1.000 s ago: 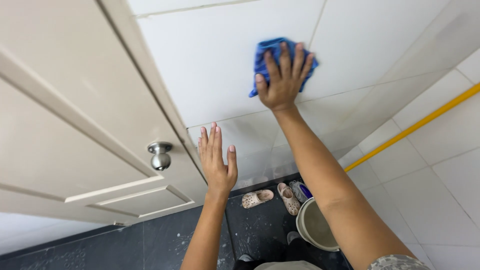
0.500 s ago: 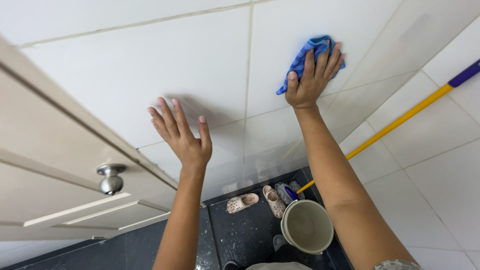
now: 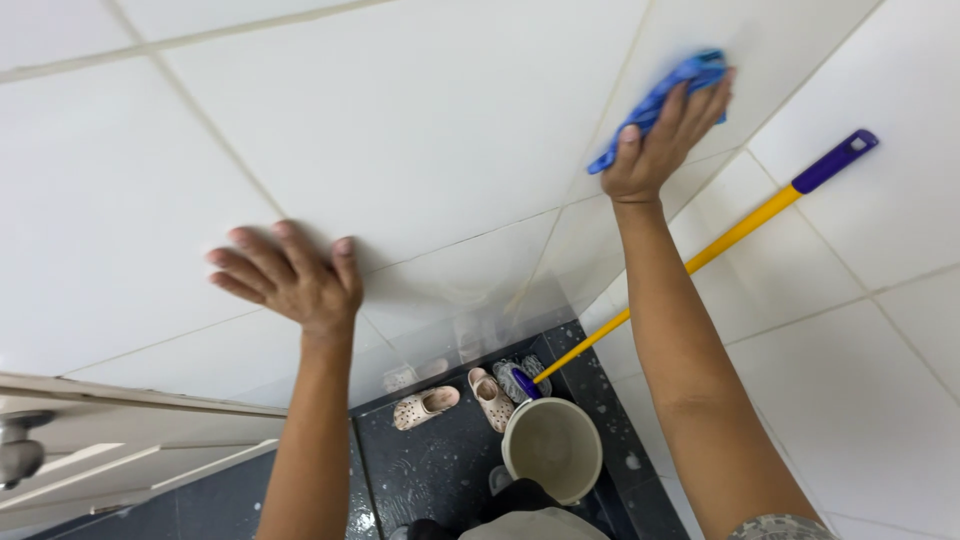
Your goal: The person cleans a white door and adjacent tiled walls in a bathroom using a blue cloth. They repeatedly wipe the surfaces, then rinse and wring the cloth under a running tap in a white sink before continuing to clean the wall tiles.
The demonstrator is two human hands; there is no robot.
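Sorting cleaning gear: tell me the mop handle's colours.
Mop handle: yellow shaft, purple grip at the top; head view.

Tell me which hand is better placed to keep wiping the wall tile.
Probably the right hand: it already presses the blue cloth against the white wall tile. The left hand lies flat on the tile with nothing in it, apparently bracing.
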